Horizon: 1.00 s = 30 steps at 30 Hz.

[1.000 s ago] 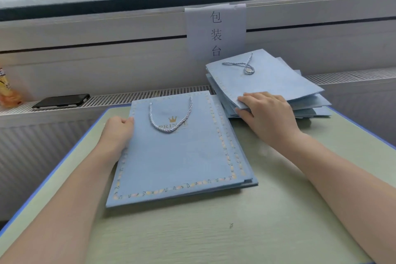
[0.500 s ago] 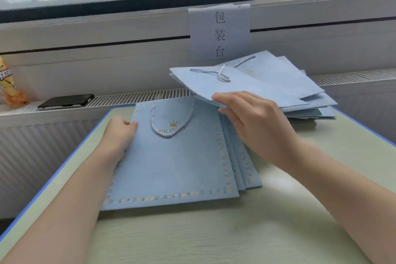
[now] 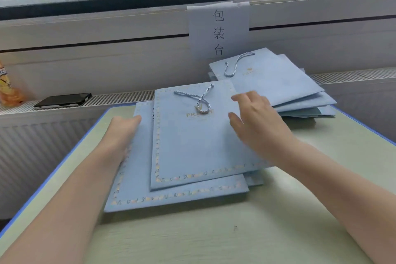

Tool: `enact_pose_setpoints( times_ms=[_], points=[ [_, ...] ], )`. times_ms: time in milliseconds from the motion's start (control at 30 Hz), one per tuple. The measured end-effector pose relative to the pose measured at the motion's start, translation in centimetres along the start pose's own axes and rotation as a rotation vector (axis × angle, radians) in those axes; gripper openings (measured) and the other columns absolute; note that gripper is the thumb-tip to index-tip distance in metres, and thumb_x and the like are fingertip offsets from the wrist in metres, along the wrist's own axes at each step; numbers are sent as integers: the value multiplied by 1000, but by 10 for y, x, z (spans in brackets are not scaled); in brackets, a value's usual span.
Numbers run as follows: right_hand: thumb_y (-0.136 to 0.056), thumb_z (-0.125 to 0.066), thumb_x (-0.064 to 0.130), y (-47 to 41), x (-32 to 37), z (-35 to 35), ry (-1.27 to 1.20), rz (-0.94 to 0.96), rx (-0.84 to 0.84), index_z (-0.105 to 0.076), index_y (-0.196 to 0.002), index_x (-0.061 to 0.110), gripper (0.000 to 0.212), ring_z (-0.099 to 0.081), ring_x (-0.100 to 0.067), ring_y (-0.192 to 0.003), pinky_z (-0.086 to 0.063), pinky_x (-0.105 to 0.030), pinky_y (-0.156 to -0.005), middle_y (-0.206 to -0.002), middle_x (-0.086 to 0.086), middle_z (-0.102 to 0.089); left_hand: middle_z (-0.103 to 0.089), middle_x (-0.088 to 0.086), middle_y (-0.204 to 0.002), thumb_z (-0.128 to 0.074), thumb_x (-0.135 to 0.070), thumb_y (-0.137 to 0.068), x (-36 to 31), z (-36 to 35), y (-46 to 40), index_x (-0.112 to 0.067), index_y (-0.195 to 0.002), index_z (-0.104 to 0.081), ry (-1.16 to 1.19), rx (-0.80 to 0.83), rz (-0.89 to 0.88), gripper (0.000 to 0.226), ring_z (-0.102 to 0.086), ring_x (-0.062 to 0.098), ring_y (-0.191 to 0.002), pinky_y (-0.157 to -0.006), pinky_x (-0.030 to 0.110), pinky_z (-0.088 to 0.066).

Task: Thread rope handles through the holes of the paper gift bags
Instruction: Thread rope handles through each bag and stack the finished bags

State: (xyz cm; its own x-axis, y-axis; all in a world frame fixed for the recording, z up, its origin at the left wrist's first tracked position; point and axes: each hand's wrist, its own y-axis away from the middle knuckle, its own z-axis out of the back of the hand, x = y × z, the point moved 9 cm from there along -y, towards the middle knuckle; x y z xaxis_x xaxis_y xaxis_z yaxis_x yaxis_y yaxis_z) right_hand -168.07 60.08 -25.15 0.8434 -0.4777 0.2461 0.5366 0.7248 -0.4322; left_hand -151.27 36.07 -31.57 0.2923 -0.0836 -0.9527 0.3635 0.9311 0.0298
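Head view: a flat gift bag (image 3: 199,139), its rope handle (image 3: 200,100) looped on top, lies on the near pile on the table (image 3: 246,233). The left hand (image 3: 123,133) presses that pile's edge with relaxed fingers, probably steadying it; the right hand (image 3: 255,122), fingers loose and gripping nothing, rests on the bag, likely squaring it.

The top bag (image 3: 192,139) hides most of the bags beneath (image 3: 171,197); the orange packet (image 3: 8,85) is cut off.
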Motion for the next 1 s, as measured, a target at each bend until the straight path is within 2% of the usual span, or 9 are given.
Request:
enact_pose_setpoints(
  times_ms=[67, 133, 233, 333, 433, 567, 733, 867, 1000],
  points=[
    [-99, -39, 20, 0, -18, -14, 29, -121, 152, -42, -127, 2, 34, -41, -34, -117, -35, -39, -96, -127, -17, -42, -24, 2, -68, -48, -20, -96, -3, -5, 2, -16, -72, -35, -12, 16, -22, 27, -19, 15, -57, -55, 28, -14],
    [-98, -39, 17, 3, -11, -17, -6, -88, 163, -45, -123, 2, 30, -44, -34, -113, -37, -38, -92, -122, -18, -45, -28, 2, -64, -47, -22, -97, -5, -9, 5, -17, -68, -36, -45, 41, -43, 31, -24, 15, -53, -52, 26, -18],
    [-99, -39, 19, 5, 6, -17, -83, 8, 138, -48, -126, 7, 31, -49, -30, -108, -39, -35, -88, -118, -13, -53, -58, 8, -58, -51, -19, -96, -6, -13, 12, -4, -69, -56, 5, 84, -26, 32, -53, 15, -34, -34, 19, -41],
    [-98, -39, 14, -1, 2, -9, -46, 89, 30, -51, -127, 9, 32, -47, -28, -110, -37, -32, -89, -120, -11, -56, -69, 12, -79, -63, -18, -90, -5, -12, 12, 4, -98, -62, -14, 91, -3, 24, -63, 15, -49, -41, 24, -49],
    [-96, -46, 20, -12, -25, -12, 93, 72, 12, -42, -137, 12, 42, -34, -28, -131, -32, -38, -104, -143, -9, -40, -60, 17, -108, -66, -11, -88, -1, -7, 8, 4, -128, -45, -14, 50, 23, 48, -59, 24, -75, -50, 27, -41],
    [-94, -48, 44, -15, -56, -31, 229, 7, 107, -34, -140, 15, 56, -25, -20, -139, -16, -38, -115, -150, -1, -31, -61, 21, -104, -62, -2, -89, -1, -3, 8, 9, -127, -44, -6, 40, 48, 44, -57, 25, -69, -54, 30, -42],
    [-94, -49, 40, -23, -49, -24, 367, 12, -4, -49, -118, 14, 35, -44, -22, -119, -34, -38, -97, -123, -1, -52, -62, 26, -108, -61, -4, -89, 1, 0, 7, 9, -121, -52, -18, 20, 53, 36, -60, 27, -68, -57, 32, -48],
    [-92, -47, 52, -21, -45, -22, 382, 47, 7, -52, -110, 15, 42, -48, -22, -111, -39, -36, -86, -113, 0, -55, -57, 23, -122, -63, -7, -89, -1, 2, 6, 4, -134, -42, -32, -25, 40, 51, -61, 37, -100, -74, 40, -49],
    [-96, -42, 43, -21, -37, -19, 421, 67, -27, -54, -106, 11, 35, -50, -24, -107, -38, -34, -81, -109, -3, -58, -55, 23, -125, -61, -7, -91, -4, -1, 8, 0, -138, -37, -40, -38, 23, 54, -60, 35, -102, -73, 36, -45]
  ],
)
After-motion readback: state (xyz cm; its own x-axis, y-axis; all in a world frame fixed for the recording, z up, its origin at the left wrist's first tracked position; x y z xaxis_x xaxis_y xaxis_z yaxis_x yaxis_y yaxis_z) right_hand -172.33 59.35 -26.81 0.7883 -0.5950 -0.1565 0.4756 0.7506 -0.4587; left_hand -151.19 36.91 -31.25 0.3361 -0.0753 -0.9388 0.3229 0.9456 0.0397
